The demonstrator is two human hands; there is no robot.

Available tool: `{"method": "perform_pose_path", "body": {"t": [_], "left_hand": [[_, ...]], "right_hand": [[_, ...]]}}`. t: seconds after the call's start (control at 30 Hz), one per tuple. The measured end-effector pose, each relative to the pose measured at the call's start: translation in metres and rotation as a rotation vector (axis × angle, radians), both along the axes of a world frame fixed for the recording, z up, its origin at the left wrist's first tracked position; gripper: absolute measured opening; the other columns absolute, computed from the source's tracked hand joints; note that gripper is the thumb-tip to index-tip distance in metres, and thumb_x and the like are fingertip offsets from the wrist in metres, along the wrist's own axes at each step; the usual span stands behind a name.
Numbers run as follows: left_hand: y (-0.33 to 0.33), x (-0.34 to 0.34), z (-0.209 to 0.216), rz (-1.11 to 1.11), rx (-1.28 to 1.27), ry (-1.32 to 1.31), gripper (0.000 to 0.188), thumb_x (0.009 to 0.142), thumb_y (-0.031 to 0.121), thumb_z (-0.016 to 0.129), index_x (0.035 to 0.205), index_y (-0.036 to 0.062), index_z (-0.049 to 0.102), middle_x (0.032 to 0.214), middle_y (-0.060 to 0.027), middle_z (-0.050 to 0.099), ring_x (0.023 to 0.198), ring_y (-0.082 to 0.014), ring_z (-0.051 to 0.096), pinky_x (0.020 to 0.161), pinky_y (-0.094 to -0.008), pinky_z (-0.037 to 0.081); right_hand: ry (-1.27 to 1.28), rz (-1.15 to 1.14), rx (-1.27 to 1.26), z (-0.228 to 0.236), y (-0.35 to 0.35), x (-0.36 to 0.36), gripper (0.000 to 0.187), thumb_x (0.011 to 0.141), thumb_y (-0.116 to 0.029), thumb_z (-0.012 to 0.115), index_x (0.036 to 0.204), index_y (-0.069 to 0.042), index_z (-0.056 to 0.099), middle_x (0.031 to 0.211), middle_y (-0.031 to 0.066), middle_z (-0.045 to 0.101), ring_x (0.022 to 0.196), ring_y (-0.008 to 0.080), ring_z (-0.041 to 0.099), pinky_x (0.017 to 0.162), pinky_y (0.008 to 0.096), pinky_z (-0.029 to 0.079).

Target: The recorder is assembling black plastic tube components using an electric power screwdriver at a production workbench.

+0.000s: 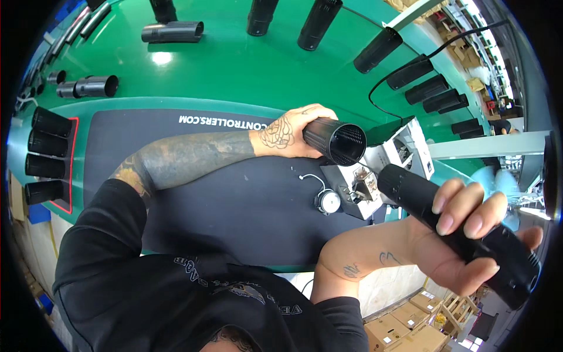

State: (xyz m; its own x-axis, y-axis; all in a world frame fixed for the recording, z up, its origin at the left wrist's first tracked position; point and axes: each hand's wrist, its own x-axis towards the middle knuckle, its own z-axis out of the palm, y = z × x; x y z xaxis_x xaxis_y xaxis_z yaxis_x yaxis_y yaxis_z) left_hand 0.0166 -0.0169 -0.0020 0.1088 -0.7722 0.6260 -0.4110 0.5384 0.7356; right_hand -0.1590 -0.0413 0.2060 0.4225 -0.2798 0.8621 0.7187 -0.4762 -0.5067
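My left hand (287, 134) is wrapped round a black perforated tube (315, 136), whose open end faces right and toward me. Its inner wall shows through that end. Farther right, my right hand (463, 240) grips a long black cylinder (413, 190) with the fingers curled over its middle. This cylinder slants, its upper end close to the perforated tube but apart from it. Below the tube, a small round part (328, 202) with a pale face and a white wire lies on the dark mat (234, 205). Beside that part stands a metal fixture (378, 155) with open workings.
Several black tubes (46, 144) stand in a row at the left edge, by a red line. More black cylinders (319, 23) stand along the far side of the green table (234, 70). A black cable (375, 88) arches down at the far right. Cardboard boxes (404, 320) sit at the lower right.
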Motion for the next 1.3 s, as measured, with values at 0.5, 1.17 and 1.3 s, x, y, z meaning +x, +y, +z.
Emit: {"method": "perform_pose_path", "body": {"t": [0.5,1.17,1.3], "left_hand": [[0.003,-0.002,0.000,-0.032,0.060,0.038,0.065,0.057,0.009,0.084,0.112,0.0078,0.051,0.108,-0.0095,0.057,0.099,-0.0241,0.058,0.085,-0.0342,0.047],[0.027,0.001,0.011,0.288,0.151,0.065,0.063,0.055,0.013,0.081,0.110,0.0086,0.050,0.107,-0.0110,0.055,0.102,-0.0299,0.054,0.088,-0.0386,0.042],[0.032,0.004,0.008,0.283,0.121,0.006,0.063,0.056,0.012,0.081,0.111,0.0083,0.051,0.108,-0.0109,0.056,0.103,-0.0314,0.053,0.088,-0.0392,0.042]], "right_hand": [[0.054,-0.131,0.002,-0.011,-0.005,0.011,0.054,0.087,-0.027,0.051,0.135,-0.030,0.028,0.079,0.0081,0.046,0.050,0.0146,0.046,0.049,0.0314,0.040],[-0.442,-0.033,0.231,0.030,-0.017,-0.085,0.046,0.078,-0.020,0.066,0.116,-0.002,0.049,0.076,0.0016,0.048,0.053,0.0077,0.048,0.051,0.0188,0.042],[-0.447,-0.089,0.278,0.019,-0.021,-0.090,0.054,0.087,-0.028,0.057,0.134,-0.012,0.035,0.081,0.0040,0.046,0.055,0.0107,0.048,0.053,0.0250,0.040]]}}
